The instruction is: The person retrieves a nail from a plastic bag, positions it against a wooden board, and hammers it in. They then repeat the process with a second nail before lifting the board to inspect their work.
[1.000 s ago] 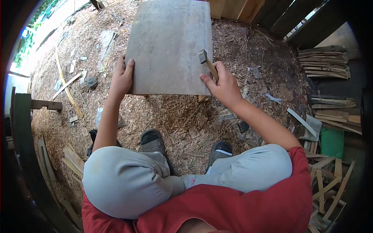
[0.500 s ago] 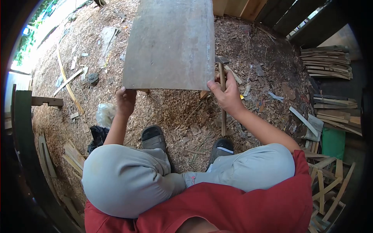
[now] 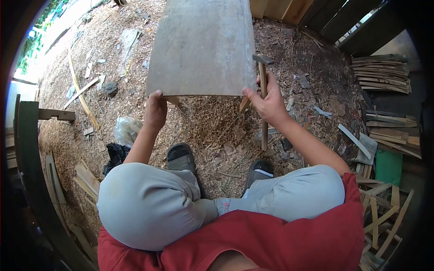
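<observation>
A wide, flat, greyish-brown wooden board (image 3: 202, 49) stretches away from me, with wooden supports showing under its near edge. My left hand (image 3: 156, 109) is closed on its near left corner, thumb on top. At the near right corner, my right hand (image 3: 271, 101) rests its thumb on the board's edge while its fingers wrap a hammer (image 3: 264, 135). The hammer stands roughly upright, its metal head above that hand and its wooden handle hanging below. Part of the handle is covered by the right hand.
Wood shavings cover the ground around my sandals (image 3: 181, 158). Left are a clear plastic bag (image 3: 127, 131), a black bag (image 3: 116, 156) and a dark post (image 3: 31, 135). On the right lie stacked wooden slats (image 3: 380, 74), a green object (image 3: 389, 166) and crossed wood strips (image 3: 382, 219).
The board's near edge has shifted away from me and slightly right, both hands moving with it. More of the supports and the hammer's head now show.
</observation>
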A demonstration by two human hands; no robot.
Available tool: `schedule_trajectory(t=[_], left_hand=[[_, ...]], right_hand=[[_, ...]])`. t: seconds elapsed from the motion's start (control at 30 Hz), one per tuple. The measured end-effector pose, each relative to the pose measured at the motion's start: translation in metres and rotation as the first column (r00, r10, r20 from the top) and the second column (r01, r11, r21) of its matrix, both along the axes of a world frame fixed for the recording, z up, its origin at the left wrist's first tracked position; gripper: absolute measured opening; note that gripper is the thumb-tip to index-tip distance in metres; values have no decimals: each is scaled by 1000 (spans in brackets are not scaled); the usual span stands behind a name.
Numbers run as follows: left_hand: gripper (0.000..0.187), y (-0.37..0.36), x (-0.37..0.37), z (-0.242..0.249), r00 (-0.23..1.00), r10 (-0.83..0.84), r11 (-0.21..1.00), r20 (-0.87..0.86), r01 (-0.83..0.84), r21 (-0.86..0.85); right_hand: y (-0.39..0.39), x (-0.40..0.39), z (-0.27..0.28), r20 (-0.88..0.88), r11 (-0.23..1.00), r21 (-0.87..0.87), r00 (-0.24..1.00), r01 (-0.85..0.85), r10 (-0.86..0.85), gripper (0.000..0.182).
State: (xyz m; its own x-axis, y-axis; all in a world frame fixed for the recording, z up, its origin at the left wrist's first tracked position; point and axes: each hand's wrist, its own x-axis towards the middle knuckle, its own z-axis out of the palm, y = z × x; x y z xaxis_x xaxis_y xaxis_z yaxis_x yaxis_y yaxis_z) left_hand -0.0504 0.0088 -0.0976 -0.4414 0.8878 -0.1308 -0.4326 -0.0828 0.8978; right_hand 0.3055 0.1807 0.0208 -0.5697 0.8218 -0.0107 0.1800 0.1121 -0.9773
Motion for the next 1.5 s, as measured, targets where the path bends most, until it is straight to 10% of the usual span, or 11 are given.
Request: schedule_trajectory(t=[0.1, 0.17, 0.47, 0.67, 0.87, 1.2, 1.37, 1.5], left_hand=[[53, 3, -10, -20, 947, 30, 999, -320, -21, 31], [51, 12, 22, 34, 999, -18, 993, 49, 12, 117], [44, 28, 30, 57, 993, -84, 988, -86, 95, 125], [46, 35, 39, 32, 983, 83, 938, 161, -132, 321], [53, 27, 26, -28, 997, -30, 978, 69, 15, 209], [49, 40, 51, 24, 992, 96, 990, 82, -104, 96], [50, 60, 51, 78, 947, 145, 989, -285, -136, 53], [45, 84, 61, 160, 978, 155, 988, -140, -152, 34]], right_hand=[[11, -2, 6, -81, 998, 62, 996, 29, -24, 39], [16, -2, 10, -159, 998, 57, 987, 31, -21, 38], [33, 13, 21, -176, 1000, -5, 984, 16, -16, 33], [44, 17, -11, -227, 1000, 18, 974, -16, 20, 35], [58, 21, -32, -131, 1000, -12, 991, -23, 21, 35], [68, 22, -33, -5, 987, 156, 1000, -24, 25, 35], [79, 16, -5, -181, 998, 68, 983, 0, 12, 29], [101, 13, 33, -310, 996, -83, 951, -20, -7, 32]])
